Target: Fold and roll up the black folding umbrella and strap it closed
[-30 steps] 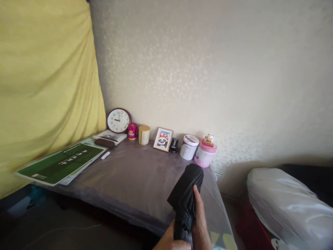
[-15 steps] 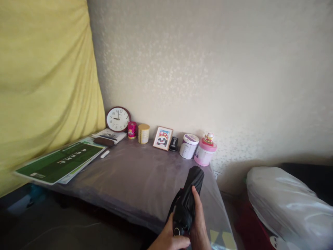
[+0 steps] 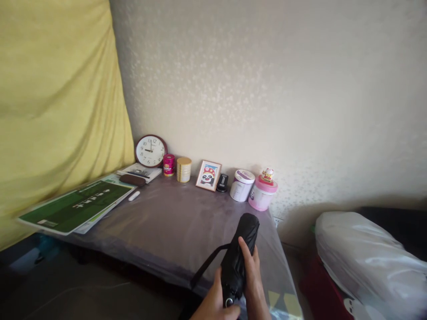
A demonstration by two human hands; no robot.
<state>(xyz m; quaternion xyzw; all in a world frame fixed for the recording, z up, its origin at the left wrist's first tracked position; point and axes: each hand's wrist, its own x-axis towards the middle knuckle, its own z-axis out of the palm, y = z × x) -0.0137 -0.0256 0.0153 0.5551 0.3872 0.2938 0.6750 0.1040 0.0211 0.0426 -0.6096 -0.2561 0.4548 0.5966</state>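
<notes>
A folded black umbrella (image 3: 237, 262) is held between my two hands, its far end pointing away from me over the table. My left hand (image 3: 218, 298) is closed around the handle end, where a round silver button shows. Against the umbrella's right side lies my right hand (image 3: 252, 278), its fingers gripping the wrapped fabric. A black strap (image 3: 209, 263) sticks out to the left from the umbrella. The undersides of both hands are hidden.
On the covered table (image 3: 167, 222), along the wall, stand a clock (image 3: 151, 151), tins, a panda picture (image 3: 208, 176) and two tubs, one with a cat figurine (image 3: 267, 174). Green mats (image 3: 76, 205) lie left. A plastic-covered bundle (image 3: 363, 253) is at right.
The umbrella has turned slightly in my hands, and its strap now extends out to the left. My right fingers have shifted over the fabric.
</notes>
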